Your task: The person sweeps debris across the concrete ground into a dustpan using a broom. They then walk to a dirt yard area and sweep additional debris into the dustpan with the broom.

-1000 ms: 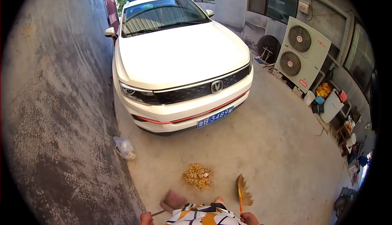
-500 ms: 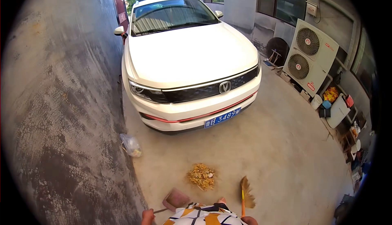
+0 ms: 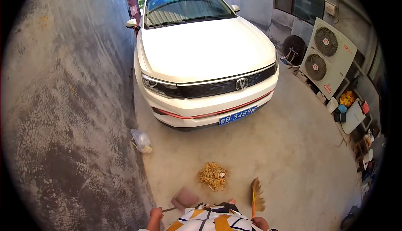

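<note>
Left hand has the handle of a pinkish dustpan, right hand is wrapped round a broom – bristles fanned outward. A yellowish-brown debris pile sits just beyond, between the two, on the floor in front of a white car.

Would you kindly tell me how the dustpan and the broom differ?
The dustpan is broad and dull pink, while the broom has tan, fanned bristles. The dustpan's handle looks thin; the broom's is thicker and orange. The left hand holds the dustpan, the right hand the broom. Both have handles.
</note>
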The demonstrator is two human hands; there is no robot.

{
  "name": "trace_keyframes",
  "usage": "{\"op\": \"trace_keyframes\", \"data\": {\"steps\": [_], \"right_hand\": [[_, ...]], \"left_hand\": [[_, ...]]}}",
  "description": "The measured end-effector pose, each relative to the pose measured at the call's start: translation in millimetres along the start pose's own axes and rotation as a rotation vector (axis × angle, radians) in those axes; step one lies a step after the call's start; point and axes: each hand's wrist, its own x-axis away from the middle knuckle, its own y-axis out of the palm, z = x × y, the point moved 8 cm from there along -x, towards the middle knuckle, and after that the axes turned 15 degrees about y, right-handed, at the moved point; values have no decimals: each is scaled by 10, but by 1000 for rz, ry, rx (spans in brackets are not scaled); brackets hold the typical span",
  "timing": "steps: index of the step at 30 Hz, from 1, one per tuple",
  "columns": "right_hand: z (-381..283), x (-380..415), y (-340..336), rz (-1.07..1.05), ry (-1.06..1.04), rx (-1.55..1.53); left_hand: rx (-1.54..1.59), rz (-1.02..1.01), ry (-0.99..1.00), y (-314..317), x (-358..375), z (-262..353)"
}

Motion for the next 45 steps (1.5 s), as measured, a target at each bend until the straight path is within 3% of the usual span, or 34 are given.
{"op": "trace_keyframes", "data": {"steps": [2, 3, 7, 12, 14, 15, 18, 20, 22, 25, 27, 29, 30, 32, 35, 37, 38, 44, 45], "right_hand": [[-282, 195, 178, 290, -617, 724], [-271, 361, 256, 307, -695, 749], [-242, 955, 476, 178, -560, 498], [-74, 1272, 618, 145, -423, 429], [-154, 1471, 639, 91, -953, 289], [-119, 1515, 613, 84, -579, 123], [-123, 1781, 665, 92, -453, 38], [-53, 1837, 668, 101, -330, -39], [20, 1703, 667, 102, -267, -69], [-97, 1497, 740, 39, -449, 27], [-33, 1559, 718, 109, -189, -68], [-22, 1458, 727, 92, -164, -87], [-29, 1395, 710, 83, -144, -106], [25, 1103, 693, 40, -150, -178], [31, 1193, 659, 29, -177, -204], [83, 1327, 600, 58, -194, -162], [116, 1360, 579, 14, -195, -245], [223, 1265, 309, -68, -144, -569], [255, 1271, 284, -141, -173, -665]], "left_hand": [[-1, 16, 7, -58, 50, 135], [-8, 18, -7, -89, 105, 228], [67, 62, -45, -104, 42, 173], [109, 77, -28, -97, -270, -7], [-126, -33, 120, -109, -340, 134], [-132, -33, 119, -118, -327, 174], [-93, 24, 2, -125, -204, 210], [-429, -51, 338, -77, -142, 500], [-436, -62, 294, 29, -199, 383], [-346, -27, 166, 251, -635, -119], [-257, 19, 77, 214, -679, -331], [-996, -38, 673, 257, -452, 130], [-1001, -39, 675, 206, -355, 195], [-475, -63, 250, 54, -309, 15], [-272, -34, 228, 131, -572, -312], [-250, 9, 136, 85, -286, -79], [-226, 54, 40, 34, -135, -20], [-69, -23, 19, 166, -359, -441], [-44, -13, -6, 119, -170, -281]]}}
